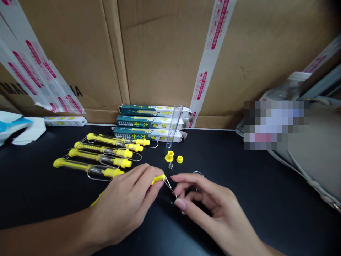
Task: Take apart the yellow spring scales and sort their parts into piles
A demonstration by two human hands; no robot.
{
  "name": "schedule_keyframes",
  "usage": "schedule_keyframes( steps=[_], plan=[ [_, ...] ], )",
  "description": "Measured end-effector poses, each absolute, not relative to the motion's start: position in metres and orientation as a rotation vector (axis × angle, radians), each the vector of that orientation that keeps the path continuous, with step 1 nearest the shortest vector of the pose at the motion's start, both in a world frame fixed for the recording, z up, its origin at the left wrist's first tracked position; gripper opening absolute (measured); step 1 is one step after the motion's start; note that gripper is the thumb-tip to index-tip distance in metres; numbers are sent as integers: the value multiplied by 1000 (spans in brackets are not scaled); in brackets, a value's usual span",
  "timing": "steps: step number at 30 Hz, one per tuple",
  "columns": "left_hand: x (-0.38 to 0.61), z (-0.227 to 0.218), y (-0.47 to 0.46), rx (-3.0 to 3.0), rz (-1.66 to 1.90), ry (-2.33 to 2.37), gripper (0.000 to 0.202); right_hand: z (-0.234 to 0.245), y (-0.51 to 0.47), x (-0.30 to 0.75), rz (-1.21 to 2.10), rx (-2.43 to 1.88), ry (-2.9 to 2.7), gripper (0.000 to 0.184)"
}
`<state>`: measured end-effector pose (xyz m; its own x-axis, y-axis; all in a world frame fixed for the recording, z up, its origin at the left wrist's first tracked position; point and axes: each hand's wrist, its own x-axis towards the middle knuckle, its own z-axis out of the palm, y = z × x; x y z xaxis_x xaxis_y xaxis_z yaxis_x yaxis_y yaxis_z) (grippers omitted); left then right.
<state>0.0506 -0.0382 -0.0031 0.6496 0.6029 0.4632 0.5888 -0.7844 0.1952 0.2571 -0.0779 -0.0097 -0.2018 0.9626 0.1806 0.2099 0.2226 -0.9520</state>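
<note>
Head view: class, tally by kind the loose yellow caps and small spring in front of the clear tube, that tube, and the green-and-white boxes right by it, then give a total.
Yellow caps: 2
Small spring: 1
Clear tube: 1
Green-and-white boxes: 3
Total: 7

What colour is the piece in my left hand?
The piece is yellow, best seen in the head view.
</note>
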Motion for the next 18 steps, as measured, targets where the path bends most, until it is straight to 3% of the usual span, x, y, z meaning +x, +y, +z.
schedule_keyframes(
  steps=[5, 11, 18],
  plan=[
    [50, -4, -39, 2799, 800, 992, 17, -12, -81, 258, 1053, -1074, -1676, 29],
    [50, -5, -40, 2729, 823, 988, 18, -7, -80, 258, 823, -1022, -1913, 10],
    [50, -3, -37, 2583, 757, 950, 15, -9, -84, 261, 630, -1092, -1960, 11]
  ],
)
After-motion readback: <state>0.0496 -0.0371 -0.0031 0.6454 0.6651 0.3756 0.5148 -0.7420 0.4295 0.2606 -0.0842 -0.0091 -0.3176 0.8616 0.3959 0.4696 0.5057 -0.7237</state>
